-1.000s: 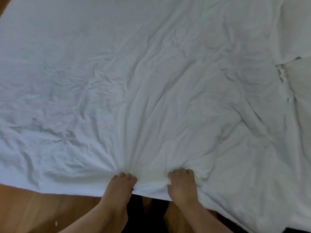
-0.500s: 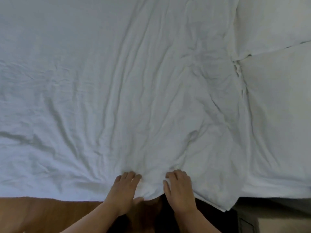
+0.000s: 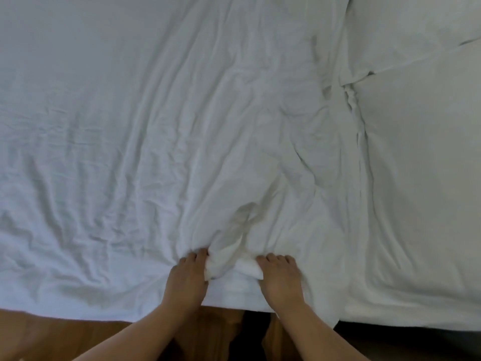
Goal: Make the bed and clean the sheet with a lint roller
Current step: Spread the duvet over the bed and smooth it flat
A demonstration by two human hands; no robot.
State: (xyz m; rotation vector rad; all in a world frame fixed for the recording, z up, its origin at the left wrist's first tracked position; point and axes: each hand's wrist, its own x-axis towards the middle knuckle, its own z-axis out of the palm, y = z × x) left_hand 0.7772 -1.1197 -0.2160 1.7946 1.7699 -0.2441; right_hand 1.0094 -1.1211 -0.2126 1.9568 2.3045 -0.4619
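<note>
Sheet (image 3: 182, 131) lies white and creased across the bed, its near edge hanging toward the wooden floor (image 3: 65, 334); your left hand (image 3: 188, 278) and right hand (image 3: 279, 278) sit close together, each gripping a bunched fold at that edge; a pillow (image 3: 416, 27) rests at upper right.

Your one head camera looks steeply down from close above the bed (image 3: 182, 126). The bed's near edge runs along the lower frame, with floor (image 3: 65, 337) below it and your hands at lower centre.
</note>
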